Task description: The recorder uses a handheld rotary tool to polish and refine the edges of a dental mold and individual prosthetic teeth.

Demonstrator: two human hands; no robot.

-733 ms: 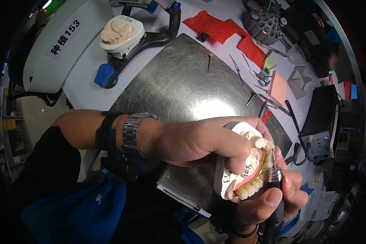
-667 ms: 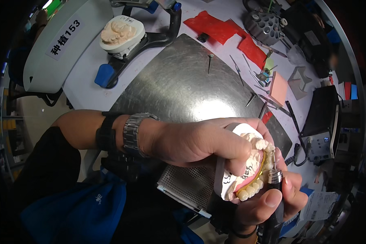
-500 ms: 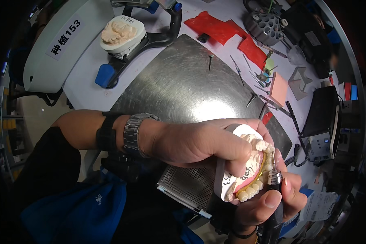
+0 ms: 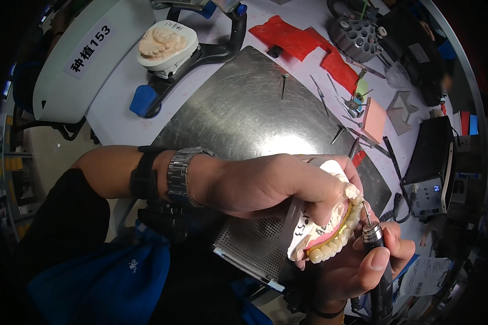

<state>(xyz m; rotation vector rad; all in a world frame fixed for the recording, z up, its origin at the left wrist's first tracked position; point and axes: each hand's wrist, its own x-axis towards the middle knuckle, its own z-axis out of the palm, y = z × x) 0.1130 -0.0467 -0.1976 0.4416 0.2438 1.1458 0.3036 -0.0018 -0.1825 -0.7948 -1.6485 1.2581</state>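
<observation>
Left hand (image 4: 271, 181): thumb and fingers clamped on a white plaster dental model (image 4: 298, 235) with pink gum and ivory tooth row (image 4: 331, 247).
Right hand (image 4: 374, 268): pinching a slim black handpiece (image 4: 383, 287), silver-collared; thin metal bur (image 4: 367, 213) beside front teeth, contact unclear.
Model position: held tilted, off the white desk (image 4: 111, 114).
Far left: beige plaster cast (image 4: 160, 44) on black frame (image 4: 214, 53).

A black sleeve (image 4: 65, 216) at the left of the frame ends near the elbow. A broad black strap (image 4: 143, 174) wraps the left forearm; nearer the bare left hand (image 4: 271, 184) sits a silver metal link bracelet (image 4: 180, 176). A thin dark wristband (image 4: 328, 314) circles the bare right hand's (image 4: 352, 277) wrist. Lower left, blue clothing (image 4: 97, 279) bears a small white emblem (image 4: 133, 265).
</observation>
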